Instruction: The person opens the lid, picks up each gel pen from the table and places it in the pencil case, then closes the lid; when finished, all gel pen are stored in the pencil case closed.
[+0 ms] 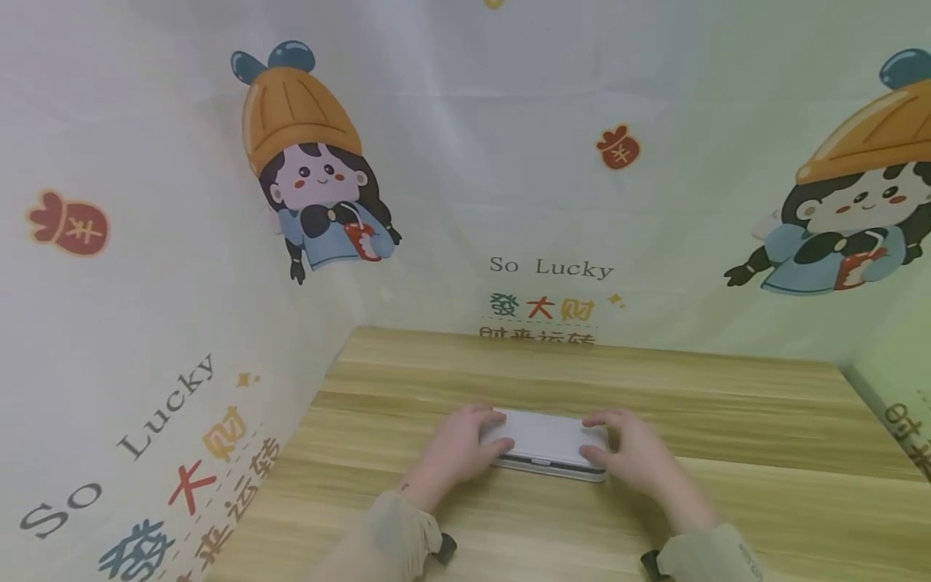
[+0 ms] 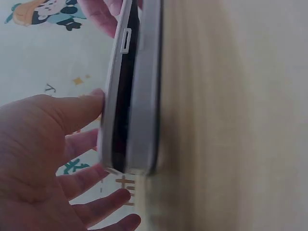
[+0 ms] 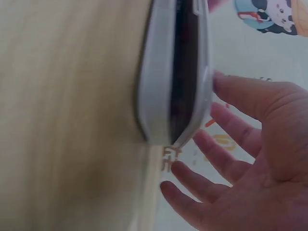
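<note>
A flat white hinged case (image 1: 549, 435) with a small latch tab lies on the wooden table. Its lid (image 2: 113, 82) stands slightly raised, leaving a dark gap above the lower shell (image 2: 144, 96) along the front. My left hand (image 1: 460, 443) touches the lid at its left end, thumb near the front edge and index finger farther back. At the other end, the thumb and index finger of my right hand (image 1: 634, 451) rest on the lid. In the right wrist view, the remaining fingers (image 3: 192, 180) are spread beyond the case's end. The case's contents are hidden.
The wood-grain table (image 1: 727, 420) extends around the case on all sides. Behind it and to the left hangs a pale printed backdrop (image 1: 451, 162) with cartoon figures and lettering. Dark bands (image 1: 444, 548) show at the sleeve cuffs.
</note>
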The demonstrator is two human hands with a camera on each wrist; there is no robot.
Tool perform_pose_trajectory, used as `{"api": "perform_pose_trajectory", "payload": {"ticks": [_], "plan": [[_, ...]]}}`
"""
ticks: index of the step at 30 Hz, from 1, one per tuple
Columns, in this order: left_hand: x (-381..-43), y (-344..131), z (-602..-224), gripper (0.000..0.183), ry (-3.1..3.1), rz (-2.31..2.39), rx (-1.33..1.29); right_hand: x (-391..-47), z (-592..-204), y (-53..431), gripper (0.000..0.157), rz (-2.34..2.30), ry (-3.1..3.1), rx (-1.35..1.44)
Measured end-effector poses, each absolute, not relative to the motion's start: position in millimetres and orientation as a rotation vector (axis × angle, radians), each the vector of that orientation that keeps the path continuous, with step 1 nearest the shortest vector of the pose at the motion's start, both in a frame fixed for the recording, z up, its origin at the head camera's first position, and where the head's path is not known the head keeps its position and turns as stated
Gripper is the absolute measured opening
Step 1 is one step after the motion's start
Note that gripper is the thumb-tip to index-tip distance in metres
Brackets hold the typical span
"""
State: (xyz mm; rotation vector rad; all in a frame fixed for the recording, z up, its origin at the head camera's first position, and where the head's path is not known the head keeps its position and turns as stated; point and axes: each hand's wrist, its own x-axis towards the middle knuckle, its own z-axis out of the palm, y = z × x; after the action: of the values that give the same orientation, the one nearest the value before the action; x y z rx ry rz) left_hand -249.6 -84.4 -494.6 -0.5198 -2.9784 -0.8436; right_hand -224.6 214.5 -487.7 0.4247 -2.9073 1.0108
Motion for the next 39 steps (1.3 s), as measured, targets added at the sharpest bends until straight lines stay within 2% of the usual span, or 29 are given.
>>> {"api": "perform_pose_trajectory", "payload": {"ticks": [5,11,21,27,32,35,39], "plan": [[-242,-85,-507,0.041,-2.995,-0.780,-0.519,-220,-504,215,0.036,0.969,-2.902,0.501],[-244,-78,-511,0.037,-2.987,-0.602,-0.525,-218,-507,213,0.034,0.826,-2.920,0.556],[-261,-70,-490,0.035,-3.040,-0.380,-0.697,-227,-501,207,0.034,0.655,-2.974,0.654],[-267,-75,-487,0.039,-3.131,-0.522,-0.708,-230,-496,204,0.032,0.764,-3.038,0.676],[-275,-81,-479,0.027,-3.148,-0.779,-0.672,-232,-488,209,0.031,0.861,-3.041,0.681],[-280,-87,-475,0.023,-3.115,-0.888,-0.677,-234,-487,212,0.034,0.907,-3.015,0.679],[-280,-95,-481,0.030,-3.088,-0.923,-0.703,-232,-492,215,0.041,0.958,-2.992,0.661]]}}
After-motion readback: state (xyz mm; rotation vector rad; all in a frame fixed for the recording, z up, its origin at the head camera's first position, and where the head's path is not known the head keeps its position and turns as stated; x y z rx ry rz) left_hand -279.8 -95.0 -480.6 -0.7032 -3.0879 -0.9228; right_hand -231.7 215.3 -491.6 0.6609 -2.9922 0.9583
